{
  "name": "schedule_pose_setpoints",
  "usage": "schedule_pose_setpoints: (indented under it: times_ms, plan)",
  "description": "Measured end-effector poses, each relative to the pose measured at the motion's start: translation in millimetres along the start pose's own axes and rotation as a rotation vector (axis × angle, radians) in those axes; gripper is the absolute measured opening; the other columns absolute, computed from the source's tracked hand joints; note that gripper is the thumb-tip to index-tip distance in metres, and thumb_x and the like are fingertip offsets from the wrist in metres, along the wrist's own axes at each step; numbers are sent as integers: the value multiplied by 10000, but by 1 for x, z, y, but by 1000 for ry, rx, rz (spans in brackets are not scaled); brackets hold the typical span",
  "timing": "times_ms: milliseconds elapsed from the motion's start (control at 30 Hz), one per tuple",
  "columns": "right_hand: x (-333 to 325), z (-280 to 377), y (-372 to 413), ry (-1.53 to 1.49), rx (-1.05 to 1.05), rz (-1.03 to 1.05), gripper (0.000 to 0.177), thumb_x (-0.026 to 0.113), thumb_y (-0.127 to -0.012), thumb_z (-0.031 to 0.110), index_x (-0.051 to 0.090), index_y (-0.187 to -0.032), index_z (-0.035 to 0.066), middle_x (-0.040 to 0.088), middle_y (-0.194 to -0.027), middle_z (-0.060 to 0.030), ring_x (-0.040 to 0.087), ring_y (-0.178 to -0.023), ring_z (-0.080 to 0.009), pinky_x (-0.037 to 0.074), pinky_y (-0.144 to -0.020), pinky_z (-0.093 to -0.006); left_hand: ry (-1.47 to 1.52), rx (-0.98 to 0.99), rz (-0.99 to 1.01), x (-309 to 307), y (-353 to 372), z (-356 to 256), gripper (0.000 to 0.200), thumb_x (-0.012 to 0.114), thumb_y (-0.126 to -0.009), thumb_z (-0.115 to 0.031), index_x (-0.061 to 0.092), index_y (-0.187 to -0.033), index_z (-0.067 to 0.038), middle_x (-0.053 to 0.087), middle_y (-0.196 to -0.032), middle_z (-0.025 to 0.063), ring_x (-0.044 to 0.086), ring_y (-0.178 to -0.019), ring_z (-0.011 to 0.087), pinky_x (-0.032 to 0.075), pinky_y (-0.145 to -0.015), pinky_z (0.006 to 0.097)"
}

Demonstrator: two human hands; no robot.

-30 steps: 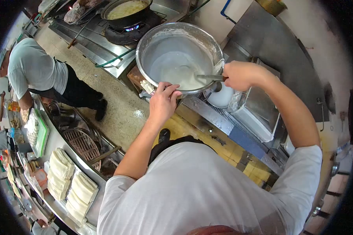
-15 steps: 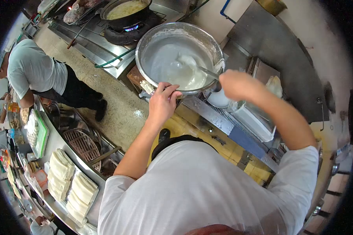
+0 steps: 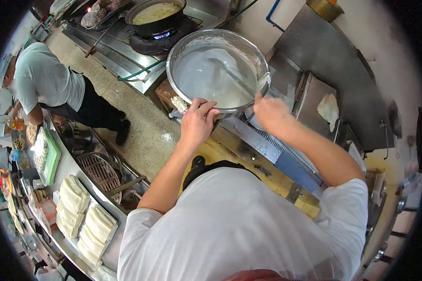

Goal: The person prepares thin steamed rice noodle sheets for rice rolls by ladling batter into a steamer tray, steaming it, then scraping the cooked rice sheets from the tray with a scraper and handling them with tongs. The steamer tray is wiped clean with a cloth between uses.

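A large metal bowl [image 3: 172, 83] holds thin white liquid [image 3: 199, 77] resembling batter, and dried white residue coats its inner wall. My left hand [image 3: 198, 122] grips the near rim, fingers hooked over the edge. My right hand [image 3: 273, 114], a little blurred, is closed round a long-handled metal utensil [image 3: 240, 82] at the bowl's right side. The utensil slants across the bowl with its far end in the white liquid, so the shape of its head is partly hidden. A pale lump of residue [image 3: 178, 104] sits by the rim left of my left hand.
Beyond the bowl, a pan [image 3: 155, 18] of yellowish contents sits over a lit burner. Trays of stacked pale sheets [image 3: 72, 201] lie on the steel counter at left. A co-worker [image 3: 49, 77] leans over that counter. A flat white piece [image 3: 328, 110] rests on the steel surface at right.
My right hand has moved slightly left and down, and the utensil's head has swung toward the bowl's far side. My left hand keeps its hold on the rim.
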State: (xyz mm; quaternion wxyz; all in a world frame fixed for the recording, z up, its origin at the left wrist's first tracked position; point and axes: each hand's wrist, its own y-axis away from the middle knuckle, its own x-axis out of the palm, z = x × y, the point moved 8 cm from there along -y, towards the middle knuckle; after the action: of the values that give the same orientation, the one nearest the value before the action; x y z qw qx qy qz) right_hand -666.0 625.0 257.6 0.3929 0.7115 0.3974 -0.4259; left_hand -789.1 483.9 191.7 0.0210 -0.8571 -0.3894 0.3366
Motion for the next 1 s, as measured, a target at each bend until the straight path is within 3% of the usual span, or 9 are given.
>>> schedule_pose_setpoints:
  times_ms: [67, 200, 233, 333, 500, 767, 867, 967, 1000]
  plan:
    - [-10, -17, -2, -141, -74, 162, 270, 552, -841, 28, 665, -1064, -74, 710, -925, -251, 715, -857, -397, 585, -749, -459, 1, -13, 9, 2, 0, 2, 215, 713, -903, -248, 746, -1064, -109, 644, -1059, 92, 678, -854, 335, 546, -728, 425]
    - [-31, -45, -18, -126, -97, 553, 196, 566, -847, 90, 702, -867, -51, 701, -837, -265, 707, -781, -400, 548, -697, -463, 0, -1, -1, 2, 1, 1, 215, 708, -907, -251, 746, -1063, -108, 645, -1055, 92, 676, -858, 334, 545, -733, 425]
    - [-30, -50, -23, -146, -132, 565, 198, 589, -859, 128, 693, -861, -40, 671, -688, -199, 664, -618, -322, 489, -563, -440, -2, 4, 1, 3, 1, 1, 214, 706, -909, -253, 746, -1061, -108, 646, -1054, 92, 676, -859, 336, 544, -735, 427]
    - [-27, -48, -19, -545, -4, 604, 187, 579, -806, 55, 725, -803, -62, 625, -631, -199, 613, -533, -279, 452, -452, -442, -8, 6, 6, 3, 1, 1, 213, 702, -912, -256, 747, -1058, -107, 646, -1052, 94, 675, -864, 338, 543, -740, 430]
    - [32, -37, -11, -1117, 208, 495, 291, 592, -927, 230, 562, -711, 37, 486, -549, -41, 426, -440, -145, 294, -393, -343, -13, -14, 5, -1, 2, -2, 220, 704, -911, -264, 747, -1055, -103, 651, -1053, 100, 676, -865, 343, 542, -742, 434]
    - [43, -35, 31, -1457, 344, 208, 243, 555, -966, 173, 611, -801, 3, 513, -626, -2, 429, -485, -90, 318, -432, -318, -51, 9, 34, -1, 0, -5, 228, 701, -914, -272, 747, -1065, -107, 660, -1062, 99, 682, -851, 337, 543, -730, 425]
    - [44, -34, 53, -1462, 365, 99, 227, 557, -974, 169, 655, -932, -31, 544, -668, -9, 477, -571, -91, 381, -512, -302, -63, -3, 60, 0, 0, -4, 230, 695, -920, -272, 745, -1077, -111, 658, -1062, 92, 685, -840, 334, 544, -727, 427]
    - [56, -36, 72, -1421, 373, -114, 418, 600, -971, 181, 585, -1322, -45, 604, -728, -41, 546, -678, -122, 458, -633, -299, -100, 54, 72, 1, -1, -4, 223, 672, -941, -215, 731, -1119, -95, 652, -1056, 101, 687, -779, 269, 542, -709, 381]
    - [58, -31, 77, -1428, 382, -118, 418, 600, -971, 181, 585, -1322, -45, 604, -728, -41, 546, -678, -122, 458, -633, -299, -102, 60, 82, 1, -1, -5, 223, 672, -941, -215, 731, -1119, -95, 652, -1056, 101, 687, -779, 269, 542, -709, 381]
